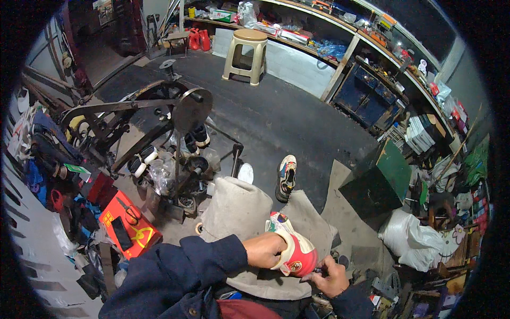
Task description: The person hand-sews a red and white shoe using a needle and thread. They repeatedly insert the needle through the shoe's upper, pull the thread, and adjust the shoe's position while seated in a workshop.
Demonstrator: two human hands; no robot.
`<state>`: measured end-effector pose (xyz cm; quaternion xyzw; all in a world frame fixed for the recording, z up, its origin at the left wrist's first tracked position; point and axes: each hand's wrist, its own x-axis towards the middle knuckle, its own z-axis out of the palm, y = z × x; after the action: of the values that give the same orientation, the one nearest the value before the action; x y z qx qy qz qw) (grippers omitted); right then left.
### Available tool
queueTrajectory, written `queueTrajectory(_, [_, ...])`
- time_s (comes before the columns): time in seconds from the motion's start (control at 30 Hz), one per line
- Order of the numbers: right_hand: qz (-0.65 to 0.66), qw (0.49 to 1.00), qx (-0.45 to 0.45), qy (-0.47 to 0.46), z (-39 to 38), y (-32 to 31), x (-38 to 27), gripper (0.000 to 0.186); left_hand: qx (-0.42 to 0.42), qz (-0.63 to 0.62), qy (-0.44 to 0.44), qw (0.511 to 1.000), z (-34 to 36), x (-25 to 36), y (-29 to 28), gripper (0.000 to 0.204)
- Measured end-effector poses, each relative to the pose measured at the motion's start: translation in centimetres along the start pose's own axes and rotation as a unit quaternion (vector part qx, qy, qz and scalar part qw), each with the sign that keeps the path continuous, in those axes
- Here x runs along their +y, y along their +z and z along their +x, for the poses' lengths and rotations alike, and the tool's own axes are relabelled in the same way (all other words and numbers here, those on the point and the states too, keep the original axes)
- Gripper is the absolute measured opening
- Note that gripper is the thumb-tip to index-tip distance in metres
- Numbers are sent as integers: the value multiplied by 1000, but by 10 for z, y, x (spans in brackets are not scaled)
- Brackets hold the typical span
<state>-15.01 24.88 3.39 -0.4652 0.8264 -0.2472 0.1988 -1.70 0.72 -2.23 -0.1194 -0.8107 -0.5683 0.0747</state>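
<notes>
A white and red sneaker [300,249] lies across the grey cloth [239,204] over my lap, its heel toward me and its toe pointing away. My left hand [264,250] reaches into its opening and holds it from inside; those fingertips are hidden within the shoe. At the heel's lower edge, my right hand [330,276] is closed, thumb and fingers pinched together beside the sole. Whatever is between them is too small and dark to make out. Another sneaker [287,175], cream with dark and coloured panels, stands on the floor beyond the cloth.
To the left stands a black iron machine with a round wheel [192,110], with shoes and plastic bags beneath. A red box [129,226] bears scissors [129,211] and a phone [121,232]. A green box [378,178] and a white sack [411,242] are on the right; a stool [247,56] stands farther back.
</notes>
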Motion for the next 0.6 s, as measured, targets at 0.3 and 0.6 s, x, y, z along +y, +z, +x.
queueTrajectory(0.3, [-37,994,87,-47,15,13,30,61,12,3,-25,1000,4,-2,0,11])
queueTrajectory(0.6, [-4,996,72,47,-9,14,65,56,45,-68,-23,996,-3,1,2,11])
